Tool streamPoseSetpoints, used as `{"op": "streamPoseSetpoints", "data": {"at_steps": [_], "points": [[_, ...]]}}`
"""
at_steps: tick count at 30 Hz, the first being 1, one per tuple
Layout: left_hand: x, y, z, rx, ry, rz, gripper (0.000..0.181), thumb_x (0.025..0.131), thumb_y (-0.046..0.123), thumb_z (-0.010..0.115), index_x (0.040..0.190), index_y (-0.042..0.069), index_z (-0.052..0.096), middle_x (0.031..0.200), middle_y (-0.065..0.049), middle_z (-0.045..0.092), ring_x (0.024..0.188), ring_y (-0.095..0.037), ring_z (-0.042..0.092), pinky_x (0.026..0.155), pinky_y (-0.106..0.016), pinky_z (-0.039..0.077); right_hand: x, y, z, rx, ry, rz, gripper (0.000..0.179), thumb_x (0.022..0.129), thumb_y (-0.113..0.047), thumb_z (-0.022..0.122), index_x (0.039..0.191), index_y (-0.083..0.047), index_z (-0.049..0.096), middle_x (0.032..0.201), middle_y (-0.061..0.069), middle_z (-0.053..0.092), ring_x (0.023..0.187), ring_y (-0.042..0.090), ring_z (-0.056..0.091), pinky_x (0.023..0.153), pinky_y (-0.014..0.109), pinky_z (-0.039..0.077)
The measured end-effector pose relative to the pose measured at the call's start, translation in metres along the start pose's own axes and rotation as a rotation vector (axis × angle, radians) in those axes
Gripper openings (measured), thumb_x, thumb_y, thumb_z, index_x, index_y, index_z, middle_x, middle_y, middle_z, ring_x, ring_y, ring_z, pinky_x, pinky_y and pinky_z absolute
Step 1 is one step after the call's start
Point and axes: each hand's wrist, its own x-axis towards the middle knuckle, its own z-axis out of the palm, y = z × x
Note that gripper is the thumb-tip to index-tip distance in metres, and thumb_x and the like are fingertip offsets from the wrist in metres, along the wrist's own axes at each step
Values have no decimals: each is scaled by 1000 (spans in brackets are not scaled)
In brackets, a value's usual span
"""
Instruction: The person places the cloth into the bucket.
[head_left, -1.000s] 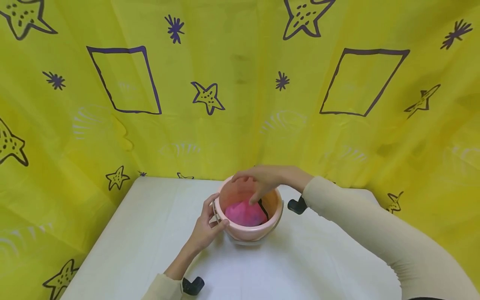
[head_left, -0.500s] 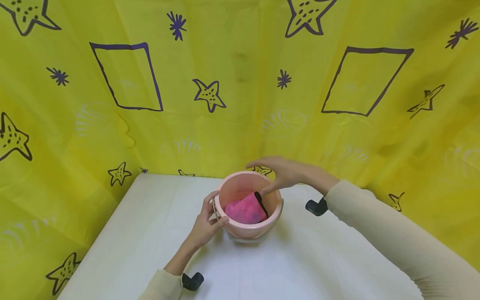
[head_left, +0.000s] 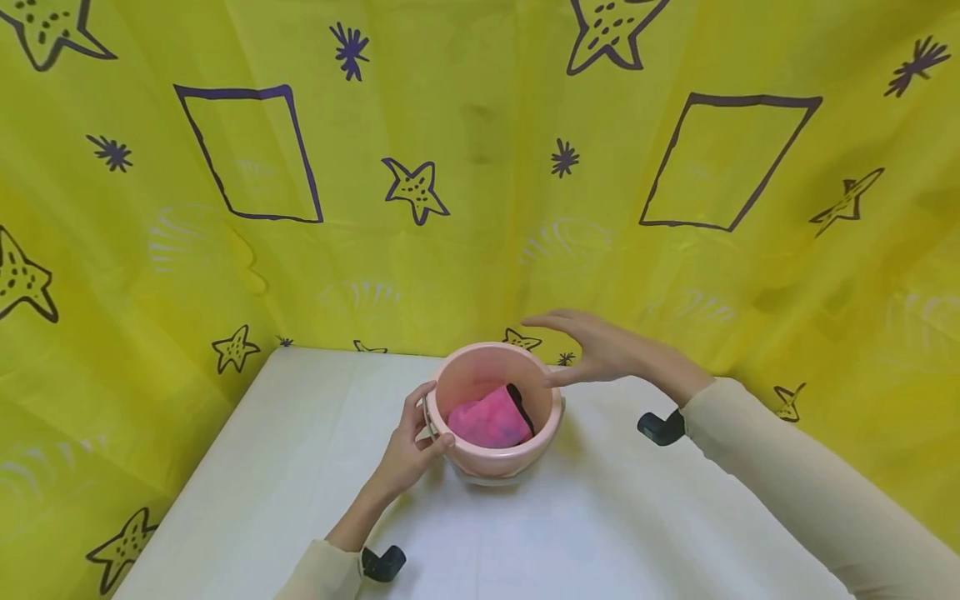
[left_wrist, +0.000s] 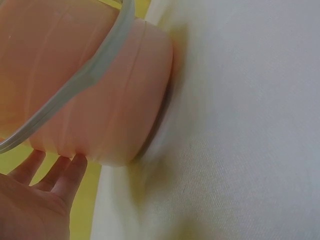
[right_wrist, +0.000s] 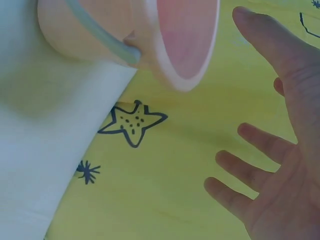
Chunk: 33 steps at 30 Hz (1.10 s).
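Note:
A pale pink bucket stands upright on the white table, its grey handle hanging down along the outside. Inside lies a bright pink cloth item with a black band along one edge; its exact kind cannot be told. My left hand holds the bucket's left side, thumb near the front rim and fingers farther round; in the left wrist view the fingertips touch the wall. Just off the right rim is my right hand, holding nothing, with thumb and fingers spread apart, as the right wrist view also shows.
The white table reaches back to a yellow curtain printed with dark starfish and outlined shapes, which also closes in both sides. A black wrist device sits at the left cuff and another black device at the right.
My right hand has come up out of the bucket and moved right, past its rim. The cloth item's black edge now shows fully. My left hand stays on the bucket.

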Motion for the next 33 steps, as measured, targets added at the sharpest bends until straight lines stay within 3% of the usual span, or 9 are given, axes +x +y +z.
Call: {"op": "streamPoseSetpoints", "data": {"at_steps": [9,20,28,33], "points": [[-2,-1,0,5,7,-16,83,92,32,76,158,32,25,149,-26,50,137,-47,49,100,-50,54,-23,18,4,10,48,60,90,83,-52,83,158,-24,40,160,6,41,148,36,34,114,68,32],[0,-2,1,-3,4,1,83,92,31,76,158,31,26,148,-29,50,136,-47,50,99,-46,55,-45,34,16,18,130,104,89,84,-50,83,157,-20,42,158,9,43,146,38,37,113,69,34],[-1,-2,1,8,7,-8,83,92,28,76,158,32,26,148,-27,50,137,-47,49,100,-47,54,-63,46,33,-18,211,145,86,84,-50,82,155,-20,44,156,13,45,141,41,41,108,72,37],[-3,-2,0,16,4,2,83,93,25,76,158,31,26,149,-28,49,136,-47,49,100,-46,54,-76,52,51,-81,271,220,87,85,-57,79,157,-24,42,159,18,39,141,47,38,104,77,35]]}}
